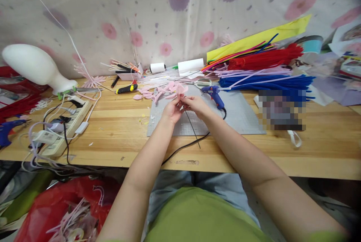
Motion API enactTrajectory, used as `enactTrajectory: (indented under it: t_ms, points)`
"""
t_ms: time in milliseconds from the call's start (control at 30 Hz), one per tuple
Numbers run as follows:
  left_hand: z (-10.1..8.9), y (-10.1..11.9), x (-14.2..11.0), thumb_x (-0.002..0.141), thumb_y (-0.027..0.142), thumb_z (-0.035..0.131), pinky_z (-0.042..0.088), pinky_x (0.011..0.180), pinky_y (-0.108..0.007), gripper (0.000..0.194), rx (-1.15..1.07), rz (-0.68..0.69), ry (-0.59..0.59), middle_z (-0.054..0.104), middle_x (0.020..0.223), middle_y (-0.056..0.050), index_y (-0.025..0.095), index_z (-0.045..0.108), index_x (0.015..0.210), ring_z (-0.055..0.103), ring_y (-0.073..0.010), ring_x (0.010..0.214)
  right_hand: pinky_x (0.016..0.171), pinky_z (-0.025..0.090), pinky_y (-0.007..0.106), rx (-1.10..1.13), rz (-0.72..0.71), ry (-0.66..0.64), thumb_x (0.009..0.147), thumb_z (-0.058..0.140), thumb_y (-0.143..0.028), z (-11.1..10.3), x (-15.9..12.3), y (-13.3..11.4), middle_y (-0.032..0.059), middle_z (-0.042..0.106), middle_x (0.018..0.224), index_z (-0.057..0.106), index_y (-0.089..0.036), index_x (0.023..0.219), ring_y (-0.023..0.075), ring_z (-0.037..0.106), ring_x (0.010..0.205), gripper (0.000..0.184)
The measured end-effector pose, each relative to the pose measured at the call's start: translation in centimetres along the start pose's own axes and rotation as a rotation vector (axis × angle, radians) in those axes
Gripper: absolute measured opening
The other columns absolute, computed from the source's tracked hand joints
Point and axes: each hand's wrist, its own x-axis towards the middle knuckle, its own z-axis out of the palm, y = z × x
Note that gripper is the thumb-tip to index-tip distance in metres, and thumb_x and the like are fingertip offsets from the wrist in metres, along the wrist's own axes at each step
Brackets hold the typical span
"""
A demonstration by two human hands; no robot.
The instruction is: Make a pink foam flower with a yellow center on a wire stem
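Observation:
A pale pink flower (pixel 181 89) on a thin dark stem (pixel 193 126) is held between my two hands, over the grey mat (pixel 239 117). My left hand (pixel 172 109) closes its fingertips at the flower's base. From the other side my right hand (pixel 196 105) pinches at the same spot, and the stem slants down toward the table's front edge. Just behind my hands lie several loose pink petals (pixel 158 93). To the right, a blue glue gun (pixel 214 97) rests on the mat. Scissors (pixel 201 82) lie at the mat's back edge.
Bundles of blue (pixel 262 83) and red pipe cleaners (pixel 265 57) lie at the back right. A yellow-black utility knife (pixel 126 89) is at the back left. On the left stand a power strip (pixel 69 125) with tangled cables and a white foam head (pixel 34 65). A black cord (pixel 183 146) crosses in front.

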Motion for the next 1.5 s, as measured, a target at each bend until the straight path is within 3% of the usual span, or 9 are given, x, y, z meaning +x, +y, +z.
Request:
enactTrajectory:
  t_ms: [100, 233, 400, 500, 600, 800, 1000, 1200, 1500]
  points:
    - [0.5, 0.4, 0.0, 0.079, 0.02, 0.061, 0.044, 0.079, -0.026, 0.008, -0.009, 0.028, 0.086, 0.067, 0.074, 0.0, 0.017, 0.066, 0.074, 0.061, -0.0112, 0.078, 0.053, 0.038, 0.022, -0.099, -0.039, 0.023, 0.075, 0.064, -0.028, 0.1, 0.0, -0.4, -0.0013, 0.056, 0.054, 0.059, -0.015, 0.058, 0.0076, 0.047, 0.05, 0.023]
    - [1.1, 0.8, -0.2, 0.078, 0.013, 0.059, 0.041, 0.083, -0.023, 0.013, -0.021, 0.092, 0.17, 0.067, 0.072, 0.001, 0.016, 0.065, 0.068, 0.061, -0.0088, 0.08, 0.054, 0.035, 0.023, -0.414, -0.189, 0.031, 0.077, 0.057, -0.024, 0.0, 0.0, -0.9, -0.002, 0.056, 0.055, 0.062, -0.015, 0.064, 0.0097, 0.047, 0.053, 0.016]
    - [1.6, 0.7, -0.6, 0.077, 0.006, 0.057, 0.04, 0.079, -0.021, 0.019, -0.04, 0.188, 0.191, 0.064, 0.063, 0.002, 0.014, 0.063, 0.06, 0.06, -0.0068, 0.068, 0.057, 0.036, 0.023, -0.636, -0.275, 0.054, 0.078, 0.057, -0.024, -0.2, 0.4, -0.7, 0.0, 0.06, 0.062, 0.065, -0.016, 0.069, 0.0119, 0.052, 0.061, 0.015]
    - [1.7, 0.7, -0.6, 0.076, 0.006, 0.057, 0.04, 0.079, -0.022, 0.019, -0.035, 0.208, 0.199, 0.063, 0.062, 0.001, 0.014, 0.062, 0.059, 0.06, -0.0076, 0.068, 0.059, 0.039, 0.023, -0.556, -0.253, -0.007, 0.075, 0.062, -0.023, -0.5, 0.5, -0.8, 0.001, 0.062, 0.067, 0.066, -0.016, 0.071, 0.0111, 0.053, 0.062, 0.009]
    - [1.4, 0.9, -0.4, 0.078, 0.007, 0.056, 0.04, 0.082, -0.022, 0.019, -0.039, 0.143, 0.197, 0.062, 0.061, 0.002, 0.015, 0.061, 0.061, 0.062, -0.0083, 0.074, 0.055, 0.042, 0.022, -0.341, -0.096, 0.003, 0.075, 0.066, -0.028, -1.0, 0.5, -1.2, 0.0012, 0.06, 0.066, 0.063, -0.016, 0.07, 0.0095, 0.051, 0.057, 0.014]
    - [0.0, 1.9, -0.6, 0.083, 0.009, 0.05, 0.044, 0.078, -0.021, 0.02, -0.03, -0.079, 0.029, 0.066, 0.067, 0.001, 0.016, 0.061, 0.068, 0.064, -0.0075, 0.074, 0.049, 0.041, 0.019, -0.048, 0.112, 0.102, 0.076, 0.068, -0.027, -1.4, 0.3, -1.5, -0.0012, 0.052, 0.063, 0.057, -0.016, 0.066, 0.0057, 0.043, 0.051, 0.019]
    - [-1.0, 2.9, -1.3, 0.089, 0.016, 0.048, 0.05, 0.077, -0.021, 0.019, 0.014, -0.171, -0.138, 0.068, 0.074, -0.002, 0.013, 0.066, 0.085, 0.064, -0.0069, 0.068, 0.047, 0.038, 0.018, 0.063, 0.09, 0.069, 0.075, 0.07, -0.03, -1.2, 0.3, -1.0, -0.0039, 0.05, 0.06, 0.051, -0.016, 0.068, 0.0041, 0.041, 0.048, 0.025]
    - [-0.8, 2.9, -2.0, 0.092, 0.018, 0.042, 0.054, 0.081, -0.026, 0.026, 0.018, -0.198, -0.191, 0.068, 0.075, -0.005, 0.011, 0.066, 0.085, 0.064, -0.0088, 0.067, 0.046, 0.033, 0.017, 0.212, 0.015, -0.036, 0.071, 0.073, -0.035, -0.8, 1.4, -0.5, -0.0048, 0.051, 0.057, 0.054, -0.016, 0.067, 0.0037, 0.043, 0.048, 0.027]
    - [0.1, 2.3, -0.9, 0.094, 0.026, 0.04, 0.056, 0.078, -0.024, 0.03, -0.005, -0.103, -0.129, 0.053, 0.058, 0.001, 0.01, 0.065, 0.087, 0.051, -0.0038, 0.052, 0.044, 0.026, 0.018, 0.208, 0.003, 0.015, 0.06, 0.076, -0.028, -0.9, 2.3, -0.8, -0.0073, 0.044, 0.049, 0.05, -0.017, 0.061, 0.0035, 0.035, 0.044, 0.028]
